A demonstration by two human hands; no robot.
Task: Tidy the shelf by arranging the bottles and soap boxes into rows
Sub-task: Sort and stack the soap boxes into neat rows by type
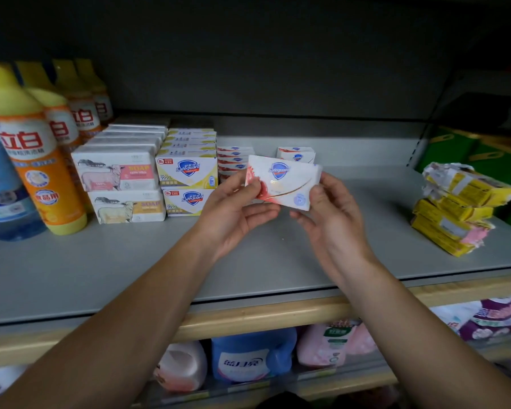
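I hold a pink-and-white Safeguard soap box up over the middle of the grey shelf, face toward me and tilted a little, its right end lower. My left hand pinches its left end, thumb on the front and the other fingers curled behind; my right hand pinches the lower right corner the same way — so both hands grip the one box, clear of the shelf surface. Just behind it, far on the shelf, a row of matching pink Safeguard boxes runs toward the back wall, and one more pink box stands apart to the right of that row. Left of them the yellow Safeguard boxes sit two high in a row going back, and left again the white sheep-print soap boxes are stacked two high as well, touching the yellow ones. At the far left the orange dish-soap bottles with yellow caps stand upright in a line going back, with a blue bottle just beside the nearest one at the frame edge. Well apart on the right lies a loose, crooked stack of yellow-wrapped soap bars, wrappers torn and crumpled. Below the shelf's wooden front edge, a blue detergent jug and pink jugs stand on the lower shelf.
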